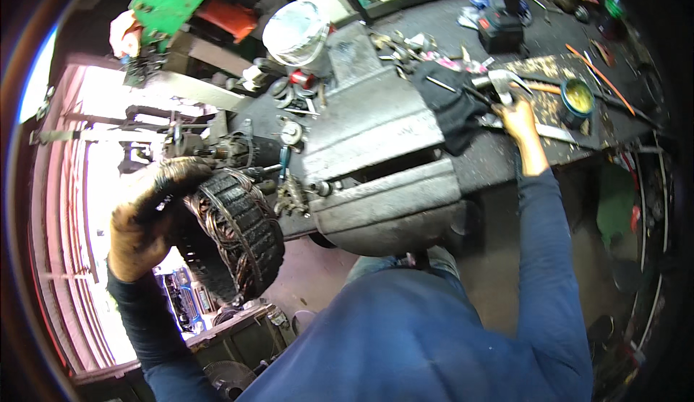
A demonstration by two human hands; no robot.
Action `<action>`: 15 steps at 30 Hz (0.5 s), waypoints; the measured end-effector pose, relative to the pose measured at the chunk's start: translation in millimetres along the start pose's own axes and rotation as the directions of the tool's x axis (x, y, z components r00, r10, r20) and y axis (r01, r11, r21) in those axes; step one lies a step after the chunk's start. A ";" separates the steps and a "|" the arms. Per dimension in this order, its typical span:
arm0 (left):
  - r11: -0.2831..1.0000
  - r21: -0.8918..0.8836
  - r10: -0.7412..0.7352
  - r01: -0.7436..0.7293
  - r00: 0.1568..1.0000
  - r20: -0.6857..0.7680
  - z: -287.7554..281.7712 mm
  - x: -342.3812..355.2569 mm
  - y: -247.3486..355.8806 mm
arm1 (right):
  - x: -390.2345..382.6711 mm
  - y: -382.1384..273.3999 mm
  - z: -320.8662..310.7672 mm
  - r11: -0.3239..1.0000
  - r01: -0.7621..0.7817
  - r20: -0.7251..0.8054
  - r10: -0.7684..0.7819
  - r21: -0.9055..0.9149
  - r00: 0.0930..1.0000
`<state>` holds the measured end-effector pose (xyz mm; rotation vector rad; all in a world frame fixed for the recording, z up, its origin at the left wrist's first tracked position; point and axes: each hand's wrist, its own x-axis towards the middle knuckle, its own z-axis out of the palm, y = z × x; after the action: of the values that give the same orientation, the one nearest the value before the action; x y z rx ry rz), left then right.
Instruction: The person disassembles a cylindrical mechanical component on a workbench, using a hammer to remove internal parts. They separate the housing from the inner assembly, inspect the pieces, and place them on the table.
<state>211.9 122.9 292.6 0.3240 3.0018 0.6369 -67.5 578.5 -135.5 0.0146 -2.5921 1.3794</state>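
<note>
My left hand point(144, 225), blackened with grime, grips a stator ring point(242, 239) with dark laminations and copper windings, held off the bench's left front. My right hand point(522, 123) reaches onto the bench at the right, fingers curled at a metal hammer-like tool point(504, 82); how much of it the fingers enclose is unclear. Just beside that hand lie a dark cloth point(441, 98), a flat pale metal strip point(553, 132) and an open tin of yellowish paste point(578, 95).
A large steel vise point(372, 123) occupies the bench's middle. Around it stand a white bucket point(296, 30), loose metal parts point(293, 192) and a black drill battery or tool point(500, 33). Dark machinery point(210, 142) sits left. A green board point(163, 8) is behind, and a bright shuttered opening point(79, 221) is at far left.
</note>
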 end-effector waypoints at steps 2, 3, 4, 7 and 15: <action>0.991 -0.089 0.091 -0.102 0.989 -0.120 7.1 -23.2 -19.4 | -1.4 0.0 1.3 0.997 0.072 -0.018 -0.073 -0.040 0.997; 0.983 -0.100 0.127 -0.156 0.961 -0.244 18.2 -37.6 -27.2 | -2.0 -0.6 0.2 0.992 0.015 0.004 -0.015 -0.129 1.000; 0.990 0.002 0.134 -0.140 0.942 -0.309 29.1 -51.2 -32.6 | 0.0 -2.4 1.9 0.988 -0.010 0.023 0.014 -0.156 1.000; 0.981 0.143 0.181 -0.129 0.870 -0.458 59.4 -81.2 -41.5 | 15.1 -6.5 7.0 0.930 -0.031 -0.028 0.022 -0.366 0.999; 0.953 0.285 0.283 -0.099 0.622 -0.730 103.8 -132.0 -50.3 | 73.6 -33.2 1.8 0.752 0.185 0.293 0.011 -0.632 0.956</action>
<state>341.2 90.5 178.8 0.5018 3.9339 0.5527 -136.4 564.7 -95.7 0.2390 -3.1191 0.3806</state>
